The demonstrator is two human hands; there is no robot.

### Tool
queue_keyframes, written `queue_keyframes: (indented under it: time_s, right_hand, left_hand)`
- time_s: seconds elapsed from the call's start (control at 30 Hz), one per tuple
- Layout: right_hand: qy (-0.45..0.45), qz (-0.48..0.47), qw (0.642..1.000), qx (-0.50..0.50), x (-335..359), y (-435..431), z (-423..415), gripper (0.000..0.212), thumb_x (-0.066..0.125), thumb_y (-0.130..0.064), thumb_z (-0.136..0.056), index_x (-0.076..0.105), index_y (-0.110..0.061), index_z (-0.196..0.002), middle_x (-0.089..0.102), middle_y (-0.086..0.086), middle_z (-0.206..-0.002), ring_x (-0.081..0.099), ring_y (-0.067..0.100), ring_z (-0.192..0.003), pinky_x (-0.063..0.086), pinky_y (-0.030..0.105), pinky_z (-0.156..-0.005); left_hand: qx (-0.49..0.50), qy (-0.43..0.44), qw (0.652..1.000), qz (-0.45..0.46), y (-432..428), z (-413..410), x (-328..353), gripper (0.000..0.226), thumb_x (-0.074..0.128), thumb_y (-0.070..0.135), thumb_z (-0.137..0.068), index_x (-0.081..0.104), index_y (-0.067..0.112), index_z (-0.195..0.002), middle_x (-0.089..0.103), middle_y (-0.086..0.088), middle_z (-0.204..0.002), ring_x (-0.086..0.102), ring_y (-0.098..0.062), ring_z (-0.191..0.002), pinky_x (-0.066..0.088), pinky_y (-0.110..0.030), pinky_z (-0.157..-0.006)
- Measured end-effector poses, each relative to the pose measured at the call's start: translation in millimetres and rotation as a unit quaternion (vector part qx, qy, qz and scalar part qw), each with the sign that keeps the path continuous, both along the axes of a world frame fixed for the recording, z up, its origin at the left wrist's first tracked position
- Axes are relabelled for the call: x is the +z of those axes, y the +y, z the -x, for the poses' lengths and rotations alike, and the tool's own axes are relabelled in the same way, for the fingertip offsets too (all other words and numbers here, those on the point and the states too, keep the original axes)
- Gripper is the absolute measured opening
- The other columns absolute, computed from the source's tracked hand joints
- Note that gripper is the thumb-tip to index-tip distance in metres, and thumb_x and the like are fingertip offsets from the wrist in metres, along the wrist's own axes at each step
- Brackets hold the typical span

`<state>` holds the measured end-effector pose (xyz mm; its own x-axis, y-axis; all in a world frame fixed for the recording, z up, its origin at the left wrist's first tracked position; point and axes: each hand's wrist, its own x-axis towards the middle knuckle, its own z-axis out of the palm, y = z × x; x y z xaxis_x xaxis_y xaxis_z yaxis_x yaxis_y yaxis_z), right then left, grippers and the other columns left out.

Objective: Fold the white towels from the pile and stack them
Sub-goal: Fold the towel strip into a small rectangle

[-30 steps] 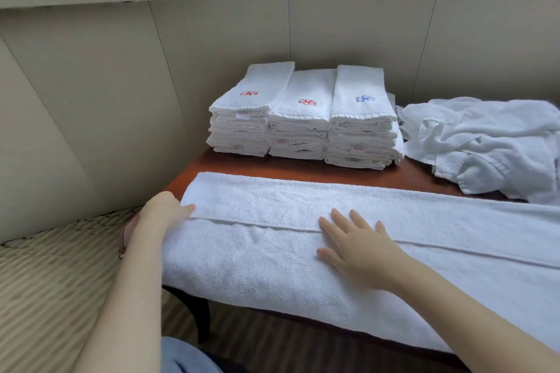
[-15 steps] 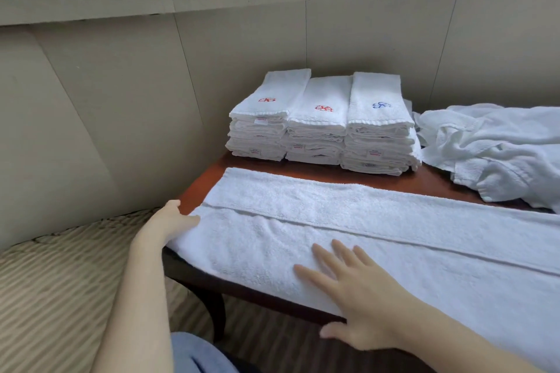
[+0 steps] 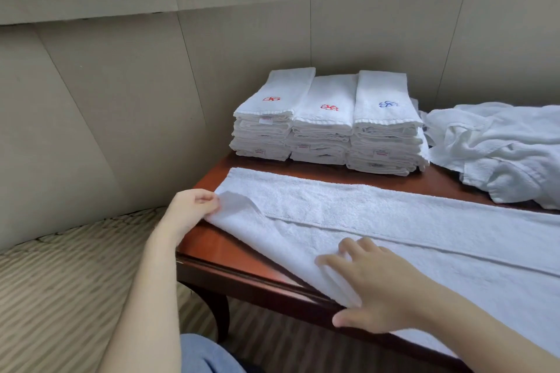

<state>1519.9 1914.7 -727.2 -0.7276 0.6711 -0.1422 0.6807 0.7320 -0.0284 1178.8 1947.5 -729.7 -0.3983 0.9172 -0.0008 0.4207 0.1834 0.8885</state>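
Towel (image 3: 394, 221): long strip, already folded lengthwise, lying across the table (image 3: 224, 248). Its left end is skewed, with the near corner pulled in off the front edge.
Right hand (image 3: 378, 291): nearest to me. Fingers straight and spread, lying flat on the towel's near layer, thumb hanging off the table's front edge. It grips nothing, it only presses.
Left hand (image 3: 194, 209): at the towel's left end, fingers curled and pinching the end corner. My forearm comes up from lower left, with the wrist by the table's left corner.
Step (my read): squaring the left end before the crosswise fold.
How: keep my right palm down as the anchor. Draw the pinched corner left until the end edge sits square to the long seam, with the layers flush. Only then carry that end over to the right.
Risk: if I lift before anchoring, the lengthwise fold opens.
Stacks (image 3: 327, 121): three folded, far side at the wall, apart from the strip.
Pile (image 3: 500, 148): unfolded, far right, just beside the stacks.
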Motion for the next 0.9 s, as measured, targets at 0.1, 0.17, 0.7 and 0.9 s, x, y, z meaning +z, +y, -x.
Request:
queue_keyframes:
  time_s: [0.1, 0.17, 0.7, 0.9]
  right_hand:
    - [0.012, -0.013, 1.000, -0.020, 0, -7, 9, 0.055, 0.049, -0.056, -0.086, 0.032, -0.029, -0.131, 0.034, -0.002, -0.128, 0.038, 0.023, -0.116, 0.041, 0.034, -0.091]
    - [0.052, 0.014, 0.997, -0.053, 6, -5, 8, 0.029, 0.044, -0.042, -0.093, 0.042, -0.025, -0.117, 0.042, -0.005, -0.120, 0.045, 0.020, -0.111, 0.044, 0.033, -0.085]
    - [0.181, -0.034, 0.921, -0.343, -7, 139, -10, 0.030, 0.049, -0.010, -0.083, 0.046, -0.013, -0.112, 0.057, 0.008, -0.108, 0.053, 0.031, -0.099, 0.046, 0.036, -0.078]
    - [0.184, -0.102, 0.913, -0.351, -26, 138, -8, 0.033, 0.050, -0.010, -0.082, 0.047, -0.018, -0.113, 0.055, 0.005, -0.102, 0.055, 0.029, -0.096, 0.039, 0.035, -0.070]
  left_hand:
    - [0.075, 0.182, 0.979, -0.059, 18, -2, -6, 0.013, 0.059, 0.013, -0.090, 0.072, 0.010, -0.090, 0.064, -0.003, -0.094, 0.056, -0.019, -0.092, 0.046, -0.033, -0.087]
    - [0.098, 0.148, 0.980, -0.094, 28, -6, -5, 0.016, 0.055, 0.015, -0.093, 0.068, 0.009, -0.100, 0.060, -0.003, -0.101, 0.053, -0.018, -0.093, 0.045, -0.032, -0.088]
    - [0.210, 0.219, 0.951, 0.063, 76, -20, -20, 0.017, 0.042, 0.026, -0.094, 0.052, 0.023, -0.081, 0.061, -0.001, -0.092, 0.053, -0.027, -0.083, 0.040, -0.031, -0.070]
    - [0.184, 0.290, 0.930, 0.131, 84, -26, -21, 0.036, 0.044, 0.046, -0.093, 0.054, 0.018, -0.113, 0.059, -0.005, -0.116, 0.058, -0.030, -0.104, 0.043, -0.034, -0.077]
